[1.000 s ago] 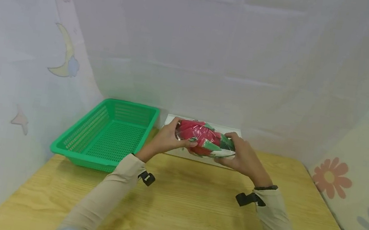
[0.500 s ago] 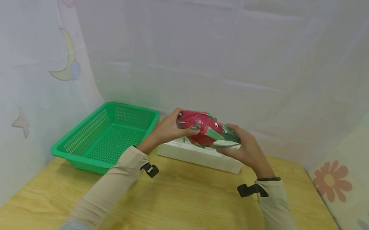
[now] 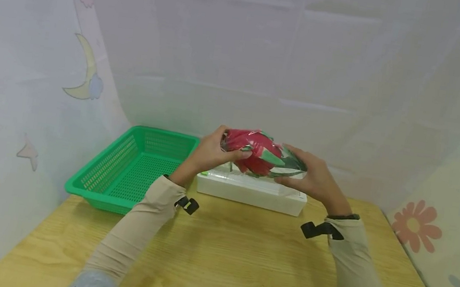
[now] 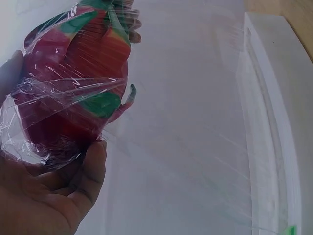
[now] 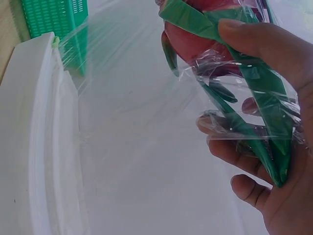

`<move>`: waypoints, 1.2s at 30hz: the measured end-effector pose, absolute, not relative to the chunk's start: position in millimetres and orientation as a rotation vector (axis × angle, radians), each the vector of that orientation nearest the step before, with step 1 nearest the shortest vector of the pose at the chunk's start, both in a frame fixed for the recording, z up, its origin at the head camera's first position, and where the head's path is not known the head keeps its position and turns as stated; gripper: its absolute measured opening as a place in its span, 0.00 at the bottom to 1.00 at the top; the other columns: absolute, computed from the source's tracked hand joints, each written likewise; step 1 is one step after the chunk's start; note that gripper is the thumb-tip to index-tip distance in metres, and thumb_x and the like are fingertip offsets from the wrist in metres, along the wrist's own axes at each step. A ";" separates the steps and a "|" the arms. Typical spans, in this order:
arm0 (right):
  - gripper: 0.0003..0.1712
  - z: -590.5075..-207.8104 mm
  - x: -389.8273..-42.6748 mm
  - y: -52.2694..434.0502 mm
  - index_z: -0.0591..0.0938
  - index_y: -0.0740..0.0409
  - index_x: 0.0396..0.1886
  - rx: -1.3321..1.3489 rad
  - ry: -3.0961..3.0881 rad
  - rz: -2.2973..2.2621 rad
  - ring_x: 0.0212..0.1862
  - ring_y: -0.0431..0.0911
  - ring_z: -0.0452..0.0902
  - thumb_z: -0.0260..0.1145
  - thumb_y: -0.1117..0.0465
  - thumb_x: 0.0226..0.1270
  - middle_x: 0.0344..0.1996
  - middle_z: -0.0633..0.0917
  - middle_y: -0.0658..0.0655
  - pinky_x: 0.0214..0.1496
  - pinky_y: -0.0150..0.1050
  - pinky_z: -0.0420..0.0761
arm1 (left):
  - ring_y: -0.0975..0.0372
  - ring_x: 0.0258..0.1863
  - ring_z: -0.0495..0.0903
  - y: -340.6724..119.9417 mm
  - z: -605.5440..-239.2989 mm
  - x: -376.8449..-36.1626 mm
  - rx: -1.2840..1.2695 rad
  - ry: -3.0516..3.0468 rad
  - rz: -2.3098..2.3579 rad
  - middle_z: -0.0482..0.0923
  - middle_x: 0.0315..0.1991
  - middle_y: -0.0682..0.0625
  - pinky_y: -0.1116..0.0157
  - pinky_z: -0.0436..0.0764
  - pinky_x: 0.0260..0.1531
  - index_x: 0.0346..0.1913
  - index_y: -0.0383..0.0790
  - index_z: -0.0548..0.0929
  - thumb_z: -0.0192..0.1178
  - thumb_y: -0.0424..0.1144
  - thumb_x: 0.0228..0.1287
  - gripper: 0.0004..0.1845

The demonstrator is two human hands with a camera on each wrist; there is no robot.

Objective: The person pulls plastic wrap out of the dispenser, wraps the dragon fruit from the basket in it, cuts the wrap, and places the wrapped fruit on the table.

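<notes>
A dragon fruit [image 3: 256,156], oval, red-skinned with pointed green scales and sheathed in crinkled, glossy clear film [image 4: 205,147], is held above the white cling-film dispenser box [image 3: 251,196], a long rectangular smooth plastic case lying on the pale wood-grain table [image 3: 231,265]. The left hand [image 3: 206,155] grasps the fruit's rounded red end, thumb across its front and fingers curled behind. The right hand [image 3: 314,179] grasps the green-scaled end, fingers [image 5: 244,147] wrapped under the bunched film and thumb on top. A taut sheet of film runs from the fruit down toward the box; in both wrist views it shows as a hazy streaked veil. To the left of the box, just beside it, sits a green rectangular plastic basket [image 3: 90,178] with perforated lattice walls.

Compared with 0.5 s ago, the fruit and both hands sit higher above the box, and more of the box's top face is exposed; 1 s ago the fruit lay low against it.

The box's back edge is hidden behind the fruit and hands. Where the film leaves the box cannot be made out. The left wrist view cuts off the left hand at the frame edge.
</notes>
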State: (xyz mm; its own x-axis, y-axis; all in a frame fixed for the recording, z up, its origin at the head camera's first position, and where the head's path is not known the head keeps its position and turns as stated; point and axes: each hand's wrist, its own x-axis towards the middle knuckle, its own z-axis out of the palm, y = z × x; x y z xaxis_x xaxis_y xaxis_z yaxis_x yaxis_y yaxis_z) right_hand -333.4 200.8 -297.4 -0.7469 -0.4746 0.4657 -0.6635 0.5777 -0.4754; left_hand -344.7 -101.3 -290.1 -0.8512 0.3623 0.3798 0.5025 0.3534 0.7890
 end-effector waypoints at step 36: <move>0.36 -332.6 -302.6 206.6 0.72 0.58 0.69 1.165 -2.723 1.107 0.33 0.42 0.77 0.71 0.51 0.65 0.38 0.83 0.50 0.33 0.37 0.80 | 0.59 0.21 0.77 -112.4 -333.1 -312.3 -0.693 -2.692 -1.500 0.81 0.26 0.49 0.58 0.81 0.23 0.40 0.39 0.80 0.60 0.77 0.51 0.40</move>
